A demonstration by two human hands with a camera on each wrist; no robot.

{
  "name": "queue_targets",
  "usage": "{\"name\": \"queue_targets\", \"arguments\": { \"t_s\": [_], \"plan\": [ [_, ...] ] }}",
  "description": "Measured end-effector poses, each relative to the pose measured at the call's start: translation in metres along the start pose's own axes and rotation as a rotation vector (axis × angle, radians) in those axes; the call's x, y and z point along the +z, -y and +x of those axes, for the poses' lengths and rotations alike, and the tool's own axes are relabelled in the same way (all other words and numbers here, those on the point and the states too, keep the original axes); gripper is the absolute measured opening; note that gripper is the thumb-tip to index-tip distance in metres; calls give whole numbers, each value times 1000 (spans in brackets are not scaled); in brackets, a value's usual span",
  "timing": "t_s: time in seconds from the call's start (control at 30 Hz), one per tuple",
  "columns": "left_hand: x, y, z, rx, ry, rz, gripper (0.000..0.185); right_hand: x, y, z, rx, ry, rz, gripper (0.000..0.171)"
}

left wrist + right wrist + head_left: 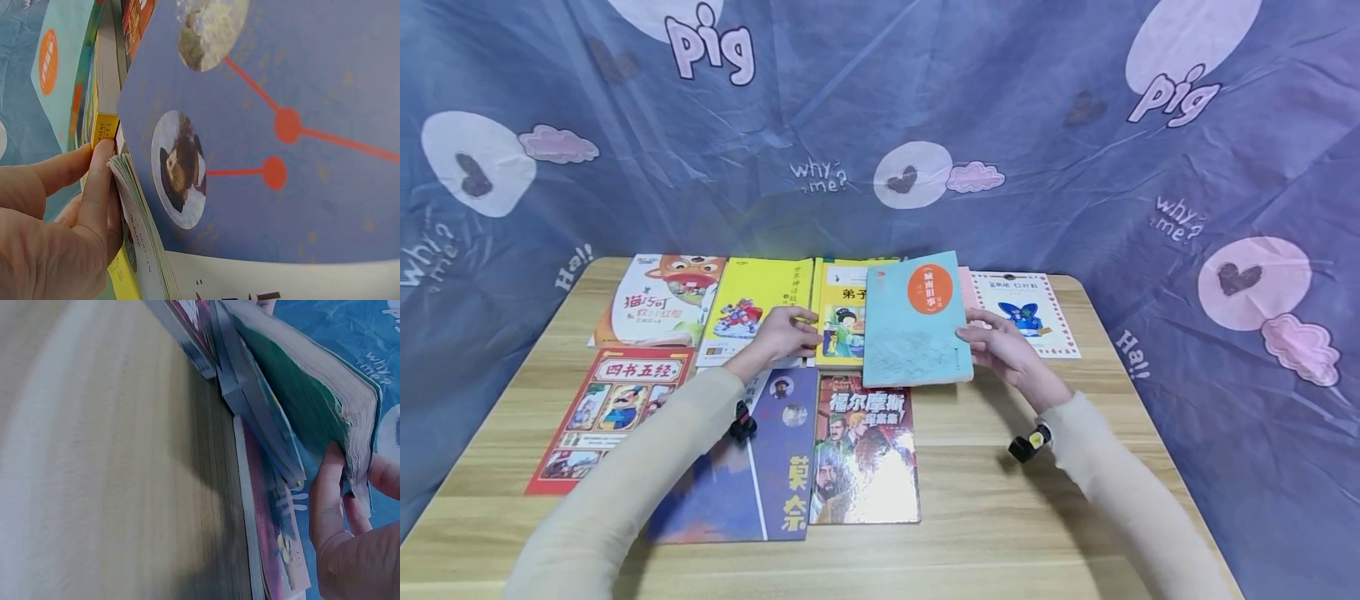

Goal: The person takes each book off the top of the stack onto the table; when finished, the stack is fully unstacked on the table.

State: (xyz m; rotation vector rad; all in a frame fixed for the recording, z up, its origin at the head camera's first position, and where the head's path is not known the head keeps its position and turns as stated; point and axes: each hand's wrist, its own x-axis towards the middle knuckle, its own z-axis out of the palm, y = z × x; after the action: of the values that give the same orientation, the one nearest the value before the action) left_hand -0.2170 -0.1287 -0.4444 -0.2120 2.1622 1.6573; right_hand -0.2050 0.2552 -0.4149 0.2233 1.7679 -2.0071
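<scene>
A teal book (916, 321) with an orange oval on its cover is raised at a tilt above the back row of books. My right hand (973, 337) grips its right edge, thumb on the cover and fingers beneath. The right wrist view shows the same right hand (350, 481) at the teal book's (312, 394) page edge. My left hand (808, 329) lies with fingers stretched out on the yellow books (842, 317). Seen from the left wrist, the left hand's (103, 150) fingers (100, 187) touch a yellow book's corner (105, 128) and page edges, beside a blue book (262, 125).
Books lie in rows on the wooden table (1000, 517): a cat book (658, 300), a yellow one (756, 304), a white red-bordered one (1026, 312), a red one (610, 417), a blue one (767, 467) and a detective one (865, 458). A blue printed cloth (880, 125) hangs behind.
</scene>
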Motion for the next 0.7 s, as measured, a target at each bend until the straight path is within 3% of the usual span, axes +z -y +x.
{"name": "queue_targets", "arguments": {
  "t_s": [0.33, 0.7],
  "plan": [
    [1, -1, 0, 1, 8, 1, 51, -29, -8, -60, -7, -11, 56, 26],
    [3, -1, 0, -4, 4, 4, 51, -60, -41, -125, -28, 115, 39, 29]
  ]
}}
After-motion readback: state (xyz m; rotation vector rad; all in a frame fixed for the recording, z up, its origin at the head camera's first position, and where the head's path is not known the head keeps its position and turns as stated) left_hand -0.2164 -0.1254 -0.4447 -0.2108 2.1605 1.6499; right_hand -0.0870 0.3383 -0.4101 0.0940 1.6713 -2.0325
